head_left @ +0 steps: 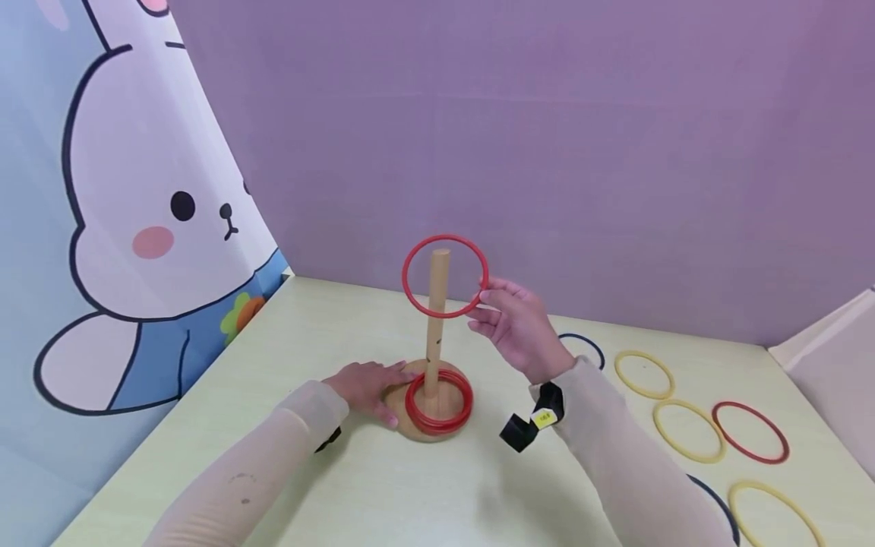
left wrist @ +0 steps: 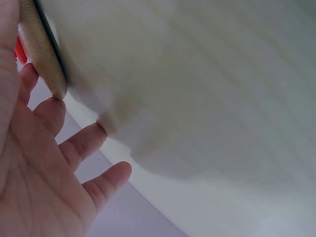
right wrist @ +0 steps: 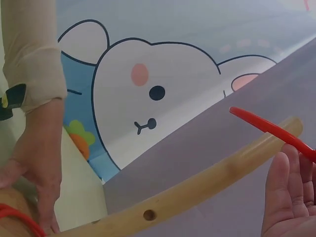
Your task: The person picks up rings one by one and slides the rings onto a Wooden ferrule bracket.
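My right hand [head_left: 516,323] pinches a thin red ring [head_left: 444,237] at its right side, between thumb and fingers. The ring is held up around the top of the wooden post [head_left: 434,338] in the head view; in the right wrist view it overlaps the post's tip [right wrist: 294,127]. Several red rings [head_left: 468,395] lie around the foot of the post on its round wooden base [head_left: 418,435]. My left hand [head_left: 364,387] rests against the base's left side, fingers spread. In the left wrist view its fingertips [left wrist: 57,106] touch the base's rim [left wrist: 47,54].
On the table's right lie yellow rings [head_left: 672,384], another red ring [head_left: 786,448] and dark blue rings [head_left: 601,355], one partly behind my right sleeve [head_left: 615,448]. A purple wall [head_left: 547,152] rises behind the table, and a cloth with a cartoon rabbit [head_left: 137,190] hangs at left.
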Demonstrator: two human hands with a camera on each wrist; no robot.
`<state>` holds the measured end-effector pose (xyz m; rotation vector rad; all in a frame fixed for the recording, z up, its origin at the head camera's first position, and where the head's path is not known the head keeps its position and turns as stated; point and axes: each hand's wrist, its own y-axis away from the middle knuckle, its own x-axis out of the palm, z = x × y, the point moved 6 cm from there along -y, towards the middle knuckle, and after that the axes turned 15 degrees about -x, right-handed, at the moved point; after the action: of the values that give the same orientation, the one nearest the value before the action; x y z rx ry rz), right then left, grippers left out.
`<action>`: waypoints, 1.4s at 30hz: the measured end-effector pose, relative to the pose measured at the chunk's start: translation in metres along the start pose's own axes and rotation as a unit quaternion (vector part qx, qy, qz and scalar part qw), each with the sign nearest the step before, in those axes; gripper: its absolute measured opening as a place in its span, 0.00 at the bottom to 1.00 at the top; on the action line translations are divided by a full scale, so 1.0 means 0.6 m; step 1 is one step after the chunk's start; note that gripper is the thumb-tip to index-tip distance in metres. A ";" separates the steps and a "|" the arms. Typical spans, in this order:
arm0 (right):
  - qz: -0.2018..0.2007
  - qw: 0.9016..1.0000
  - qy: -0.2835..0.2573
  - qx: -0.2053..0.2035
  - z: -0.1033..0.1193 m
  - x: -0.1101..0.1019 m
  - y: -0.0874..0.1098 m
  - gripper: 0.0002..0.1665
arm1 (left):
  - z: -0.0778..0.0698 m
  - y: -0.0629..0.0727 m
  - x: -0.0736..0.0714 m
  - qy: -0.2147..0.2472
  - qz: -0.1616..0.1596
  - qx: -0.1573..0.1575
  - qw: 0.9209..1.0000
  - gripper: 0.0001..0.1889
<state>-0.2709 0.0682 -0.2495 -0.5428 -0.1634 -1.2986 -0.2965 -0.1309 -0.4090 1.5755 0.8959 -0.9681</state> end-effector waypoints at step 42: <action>-0.078 0.991 -0.001 0.111 -0.170 -0.090 0.078 0.08 | 0.008 0.006 0.007 -0.012 -0.011 0.018 1.000 0.45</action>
<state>-0.2602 0.0753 -0.3734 -0.3470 -0.3538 -1.4099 -0.2924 -0.1356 -0.4124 1.5834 0.8860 -1.0221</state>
